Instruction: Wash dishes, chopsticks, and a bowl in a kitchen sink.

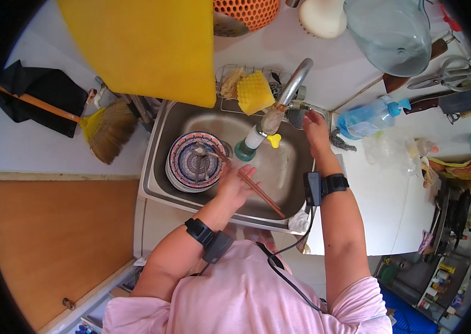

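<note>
My left hand (234, 183) is over the steel sink, its fingers closed around brown chopsticks (263, 195) that slant down to the right. Just above that hand hangs the faucet nozzle (245, 150), white and green with a yellow lever (274, 140). Beside the hand, a stack of patterned bowls (175, 158) stands in the sink, with metal spoons (199, 161) in the top one. My right hand (316, 132) reaches to the base of the curved faucet (294, 83), fingertips closed at its handle (302, 107); the exact grip is partly hidden.
Behind the sink (152, 183), a wire rack holds a yellow sponge (255, 92). A blue pump bottle (369, 118), a steel scrubber (342, 140) and plastic bags (391, 153) lie to the right. A yellow board (146, 50) overhangs the back left. Scissors and knives hang at right.
</note>
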A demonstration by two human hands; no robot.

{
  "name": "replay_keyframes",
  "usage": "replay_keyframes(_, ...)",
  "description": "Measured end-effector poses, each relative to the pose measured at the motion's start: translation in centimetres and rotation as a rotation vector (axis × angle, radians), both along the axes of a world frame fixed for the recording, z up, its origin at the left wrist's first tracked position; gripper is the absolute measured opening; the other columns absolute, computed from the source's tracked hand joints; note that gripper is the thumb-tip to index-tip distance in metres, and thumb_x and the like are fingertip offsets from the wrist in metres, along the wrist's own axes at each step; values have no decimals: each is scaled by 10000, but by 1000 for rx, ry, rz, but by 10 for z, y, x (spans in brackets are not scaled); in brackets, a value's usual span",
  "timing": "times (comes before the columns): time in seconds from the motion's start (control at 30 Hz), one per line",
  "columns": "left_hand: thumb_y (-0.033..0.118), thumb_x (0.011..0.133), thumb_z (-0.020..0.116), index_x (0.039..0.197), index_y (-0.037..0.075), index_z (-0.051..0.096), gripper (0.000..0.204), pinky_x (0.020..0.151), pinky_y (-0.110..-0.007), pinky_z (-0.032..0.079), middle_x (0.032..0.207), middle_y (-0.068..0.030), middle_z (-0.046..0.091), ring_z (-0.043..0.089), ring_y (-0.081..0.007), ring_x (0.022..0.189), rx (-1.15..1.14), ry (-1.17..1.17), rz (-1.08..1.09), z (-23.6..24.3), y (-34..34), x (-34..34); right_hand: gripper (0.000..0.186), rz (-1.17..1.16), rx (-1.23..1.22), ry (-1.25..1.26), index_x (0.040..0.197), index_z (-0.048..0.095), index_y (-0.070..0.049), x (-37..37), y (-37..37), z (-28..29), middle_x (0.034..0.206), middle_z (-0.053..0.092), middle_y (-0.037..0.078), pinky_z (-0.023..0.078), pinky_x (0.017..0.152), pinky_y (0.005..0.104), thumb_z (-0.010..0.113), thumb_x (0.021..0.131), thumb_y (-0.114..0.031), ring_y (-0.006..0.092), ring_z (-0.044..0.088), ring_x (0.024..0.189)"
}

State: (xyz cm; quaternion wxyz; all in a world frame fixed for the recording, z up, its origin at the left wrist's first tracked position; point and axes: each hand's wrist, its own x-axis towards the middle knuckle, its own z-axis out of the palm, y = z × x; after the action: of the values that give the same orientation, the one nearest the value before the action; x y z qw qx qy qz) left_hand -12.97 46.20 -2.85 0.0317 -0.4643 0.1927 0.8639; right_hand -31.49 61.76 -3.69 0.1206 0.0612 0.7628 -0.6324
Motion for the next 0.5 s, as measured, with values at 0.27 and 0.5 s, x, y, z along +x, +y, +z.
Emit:
replay_keyframes(0.27, 139, 886, 348, 1140, 131, 273, 265, 854, -501, 390, 1114, -140, 464, 459, -254, 1059, 95, 77, -10, -25, -1, -3, 331, 500, 183, -226, 1067, 468, 11, 118, -1, -5, 935, 554, 134, 395, 765, 318, 465, 844, -233, 221, 520, 846)
replay_keyframes(0.5, 104, 887, 318, 960, 48, 407, 128, 538, -276, 389, 794, -70, 463, 455, -161, 632, -11, 49, 89, -48, 4, -21, 199, 621, 523, 24, 846, 461, -19, 188, -13, 15, 673, 526, 271, 396, 604, 503, 391, 858, -205, 442, 509, 673)
